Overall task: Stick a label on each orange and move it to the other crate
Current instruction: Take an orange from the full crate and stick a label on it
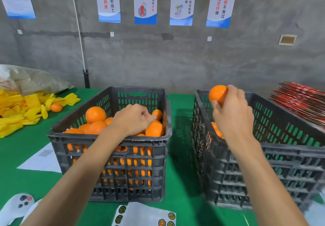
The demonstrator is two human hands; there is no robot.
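Presently, one round orange fruit point(217, 94) is gripped by the curled fingers of the right hand point(232, 113), above the near-empty dark slatted plastic crate point(281, 164) on the right. The left hand point(133, 120), fingers curled, hangs over the full dark plastic crate point(112, 155); whether it holds anything cannot be determined. A white label sheet point(146, 215) lies on the green tabletop point(181, 173).

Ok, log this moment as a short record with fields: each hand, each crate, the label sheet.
left hand: over the left crate, fingers curled among the oranges; whether its grip holds anything cannot be told
right hand: grips an orange above the right crate
left crate: piled with oranges
right crate: a few oranges visible low inside
label sheet: on the green table, front of the crates, round stickers left on it
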